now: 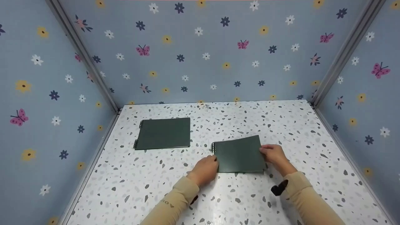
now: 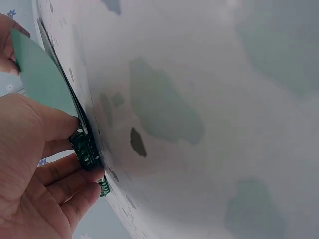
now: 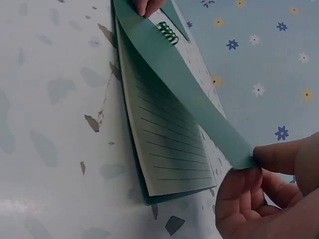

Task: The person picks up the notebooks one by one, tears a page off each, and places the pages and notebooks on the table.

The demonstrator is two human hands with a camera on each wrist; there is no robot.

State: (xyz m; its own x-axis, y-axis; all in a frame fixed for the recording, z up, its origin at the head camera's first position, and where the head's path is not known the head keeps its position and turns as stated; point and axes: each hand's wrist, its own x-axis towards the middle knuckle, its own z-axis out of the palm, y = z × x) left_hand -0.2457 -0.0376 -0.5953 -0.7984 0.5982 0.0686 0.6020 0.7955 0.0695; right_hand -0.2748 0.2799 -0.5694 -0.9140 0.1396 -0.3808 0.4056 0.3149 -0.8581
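Observation:
A dark green spiral notebook (image 1: 239, 157) lies on the speckled table in front of me, its rings toward the left. My left hand (image 1: 204, 170) grips its lower left corner. In the left wrist view the thumb presses the cover and the fingers curl at the green rings (image 2: 87, 152). Between thumb and fingers, my right hand (image 1: 275, 155) pinches the right edge of the front cover (image 3: 184, 92). That cover is raised and bowed, and a lined page (image 3: 172, 159) shows beneath it. The back cover stays on the table.
A second dark green spiral notebook (image 1: 164, 134) lies closed at the back left of the table, rings to the left. Flower-patterned walls (image 1: 200, 47) stand behind and on both sides. The speckled white table (image 1: 140, 193) extends toward me.

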